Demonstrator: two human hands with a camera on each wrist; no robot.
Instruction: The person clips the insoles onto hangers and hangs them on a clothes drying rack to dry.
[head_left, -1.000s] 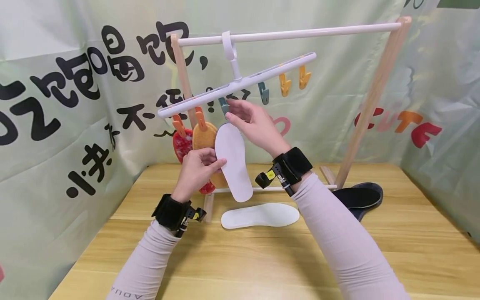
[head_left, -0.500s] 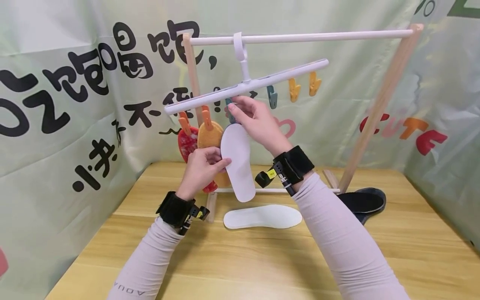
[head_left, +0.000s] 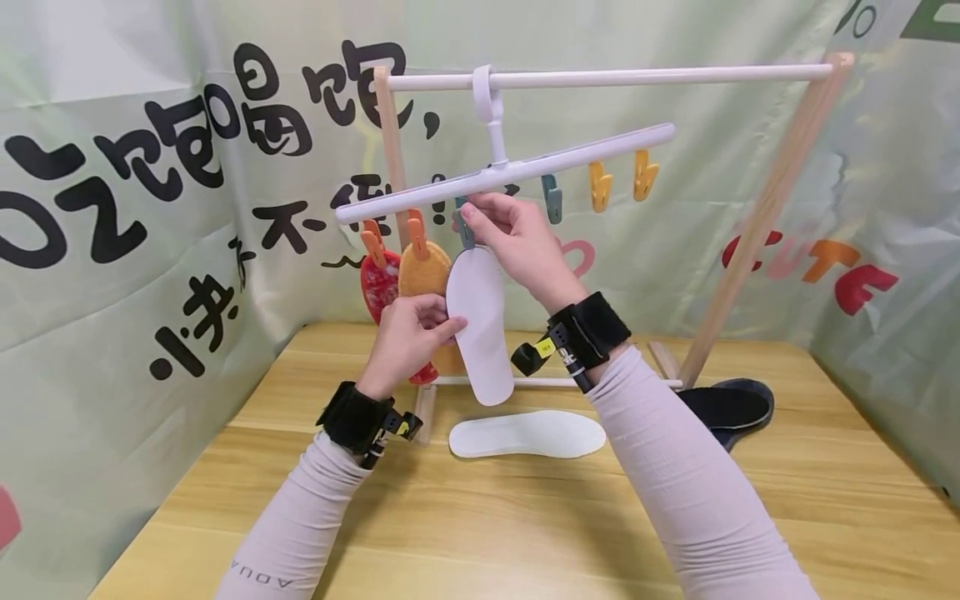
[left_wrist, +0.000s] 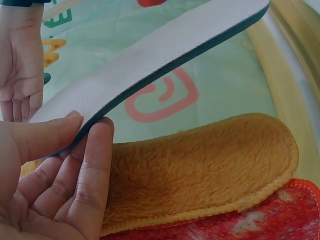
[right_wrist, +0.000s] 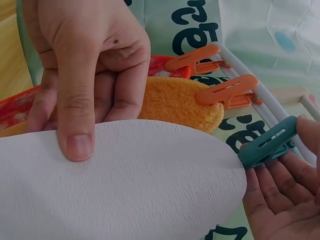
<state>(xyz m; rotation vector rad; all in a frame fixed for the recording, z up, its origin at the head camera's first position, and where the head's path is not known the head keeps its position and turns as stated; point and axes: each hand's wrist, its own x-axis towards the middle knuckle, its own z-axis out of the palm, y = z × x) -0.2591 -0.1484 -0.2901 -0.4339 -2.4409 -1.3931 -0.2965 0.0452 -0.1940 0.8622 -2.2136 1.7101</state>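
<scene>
My left hand point(head_left: 408, 337) pinches a white insole point(head_left: 482, 325) by its left edge, thumb on the white face and fingers behind; its dark underside edge shows in the left wrist view. The insole hangs upright below a white hanger point(head_left: 502, 175). At its top end my right hand point(head_left: 521, 246) pinches a teal clothes peg point(right_wrist: 270, 142), whose tip meets the insole's rounded end in the right wrist view. To the left hang a fuzzy orange-yellow insole point(left_wrist: 200, 165) and a red patterned insole point(left_wrist: 270, 215), each in an orange peg point(right_wrist: 230, 92).
A second white insole point(head_left: 527, 434) lies on the wooden table point(head_left: 480, 517). Dark insoles point(head_left: 731, 408) lie at the right. The hanger hooks over a white rail point(head_left: 637, 77) on a wooden frame point(head_left: 765, 217). Another teal peg point(head_left: 552, 200) and yellow pegs point(head_left: 600, 187) hang at right.
The hanger has become less tilted. The teal peg now reaches down to the top of the white insole, with my right hand still pinching it. The whole scene has shifted slightly right in view.
</scene>
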